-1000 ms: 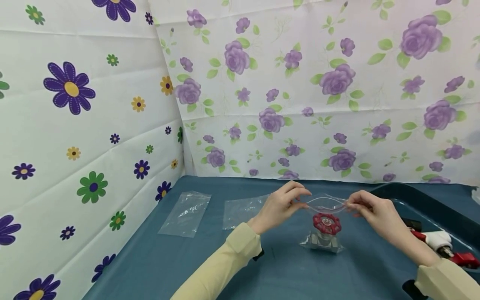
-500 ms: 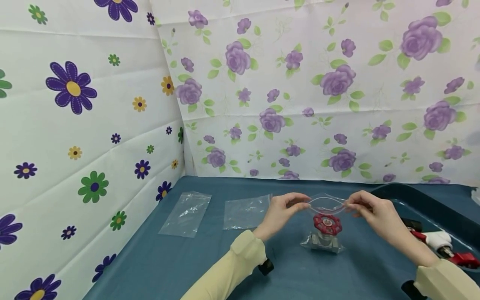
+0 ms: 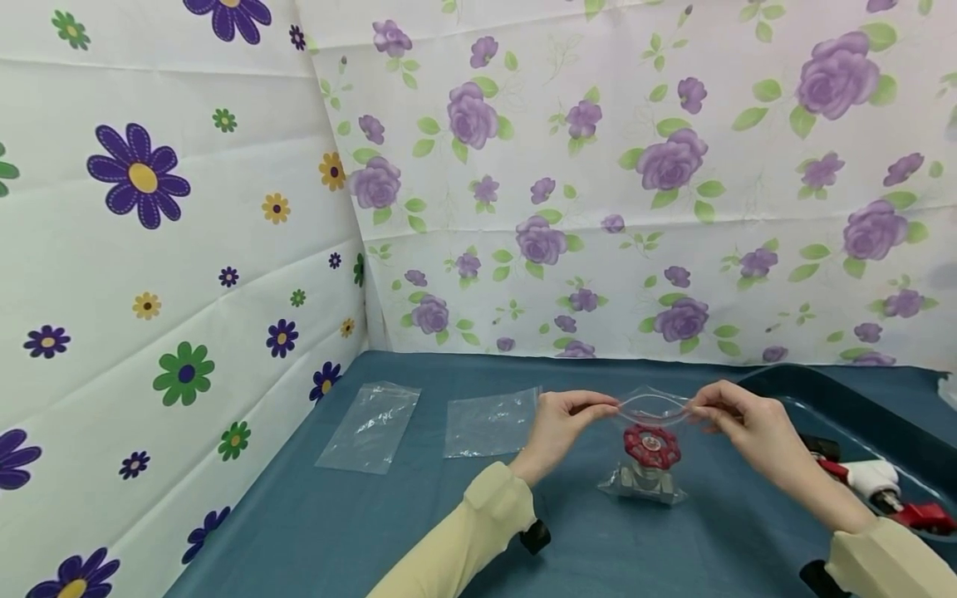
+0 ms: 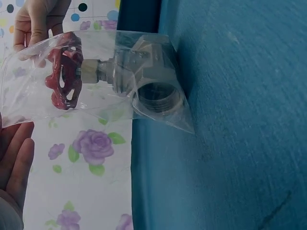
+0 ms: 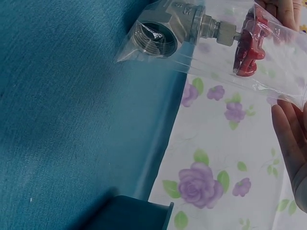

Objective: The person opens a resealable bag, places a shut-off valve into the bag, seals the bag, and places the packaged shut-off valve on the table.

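A gate valve with a red handwheel (image 3: 652, 447) and a grey metal body (image 4: 151, 72) sits upright inside a clear zip bag (image 5: 283, 62). The bag's mouth gapes in an oval above the wheel. My left hand (image 3: 559, 428) pinches the left corner of that mouth between thumb and fingers. At the right corner, my right hand (image 3: 748, 423) pinches the rim the same way. Both wrist views show the valve's threaded port facing out near the bag's bottom, down at the blue tabletop.
Two flat clear bags, one at the far left (image 3: 370, 428) and one beside my left hand (image 3: 489, 425), lie on the blue table (image 3: 299, 531). On the right, a dark tray (image 3: 792, 378) holds a white-and-red part (image 3: 875, 480) and a red piece (image 3: 927, 517).
My left hand has lowered slightly and its fingers have straightened along the bag's left corner. The right hand, the bag and the valve have stayed nearly still.
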Available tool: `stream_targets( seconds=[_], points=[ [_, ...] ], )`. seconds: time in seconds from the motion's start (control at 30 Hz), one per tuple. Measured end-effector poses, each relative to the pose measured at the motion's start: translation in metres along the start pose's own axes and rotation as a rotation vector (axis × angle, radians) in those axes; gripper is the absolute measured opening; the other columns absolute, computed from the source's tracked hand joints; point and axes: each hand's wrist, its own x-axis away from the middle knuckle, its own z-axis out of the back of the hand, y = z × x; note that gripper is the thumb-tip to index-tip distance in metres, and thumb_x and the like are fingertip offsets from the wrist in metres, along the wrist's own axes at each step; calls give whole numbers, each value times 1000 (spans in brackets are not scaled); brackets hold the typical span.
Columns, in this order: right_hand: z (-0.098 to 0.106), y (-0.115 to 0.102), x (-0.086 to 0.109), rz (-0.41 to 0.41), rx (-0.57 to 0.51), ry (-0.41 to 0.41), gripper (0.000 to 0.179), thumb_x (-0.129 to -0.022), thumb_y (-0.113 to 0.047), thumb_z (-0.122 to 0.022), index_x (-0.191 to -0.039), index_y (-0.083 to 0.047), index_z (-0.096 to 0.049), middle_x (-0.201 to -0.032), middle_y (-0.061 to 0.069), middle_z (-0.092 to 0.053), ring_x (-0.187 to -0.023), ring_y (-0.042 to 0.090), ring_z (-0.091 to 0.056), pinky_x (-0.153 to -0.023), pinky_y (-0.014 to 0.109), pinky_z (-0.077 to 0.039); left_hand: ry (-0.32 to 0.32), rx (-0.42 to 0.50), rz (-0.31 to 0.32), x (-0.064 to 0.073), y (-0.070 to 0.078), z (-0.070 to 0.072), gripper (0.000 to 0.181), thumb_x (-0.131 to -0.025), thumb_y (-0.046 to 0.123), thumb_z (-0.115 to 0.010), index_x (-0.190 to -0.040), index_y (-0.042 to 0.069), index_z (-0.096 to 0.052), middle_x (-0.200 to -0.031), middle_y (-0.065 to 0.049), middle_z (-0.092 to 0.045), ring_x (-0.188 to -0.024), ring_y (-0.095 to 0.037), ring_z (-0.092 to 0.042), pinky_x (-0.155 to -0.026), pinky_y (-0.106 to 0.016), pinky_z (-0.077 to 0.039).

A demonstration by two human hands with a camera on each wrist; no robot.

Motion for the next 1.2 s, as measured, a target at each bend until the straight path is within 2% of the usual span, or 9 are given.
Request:
stream_targets(
  seconds=[0.43, 0.7, 1.0, 1.2],
  points=[
    [0, 0, 2, 2, 12, 12, 26, -79, 14, -60, -92, -9, -60, -83, 3, -63, -63, 9, -61, -53, 19, -49, 8, -21, -10, 2, -4, 0, 14, -86, 0, -59, -94, -6, -68, -85, -12, -67, -76, -19, -64, -67, -28, -51],
    [0, 4, 6, -28, 24, 18, 24, -81, 13, -59, -94, -8, -61, -84, 5, -64, -64, 8, -61, -54, 20, -49, -9, -24, -28, 2, -2, 0, 13, -87, -2, -57, -92, -8, -67, -84, -15, -66, -76, -17, -64, -69, -32, -51],
    [2, 6, 8, -34, -6, 8, 20, -83, 9, -59, -97, -5, -61, -86, 4, -64, -66, 10, -63, -55, 22, -50, -22, -184, -140, 1, -4, -1, 12, -87, -2, -57, -89, -5, -68, -82, -9, -67, -73, -9, -63, -63, -26, -51],
    [3, 6, 8, -27, 3, 8, 23, -83, 7, -60, -100, -8, -60, -88, 2, -64, -66, 9, -62, -55, 21, -50, -27, -229, -200, -3, -26, -2, 12, -87, 1, -58, -90, -2, -69, -83, -6, -67, -73, -5, -61, -60, -21, -50]
  ],
)
